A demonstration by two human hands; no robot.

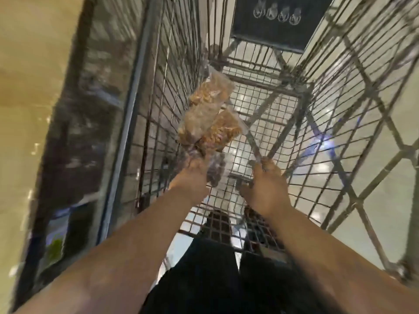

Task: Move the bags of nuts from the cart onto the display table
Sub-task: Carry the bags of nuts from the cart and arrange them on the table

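Observation:
I look down into a wire cart (340,91) with both arms reaching inside. My left hand (192,175) grips a bunch of clear bags of nuts (210,116) by their lower ends; the bags fan upward above the hand, light brown nuts showing through. A darker bag (216,168) hangs beside the same hand. My right hand (265,186) is low in the cart, its fingers closed around a grey metal bar (254,141) of the cart's frame. The frame is blurred by motion.
A dark edge of a table or counter (74,132) runs along the cart's left side, with a tan surface (29,87) beyond it. A dark panel with white marks (276,21) sits at the cart's far end. My legs and shoes show through the mesh.

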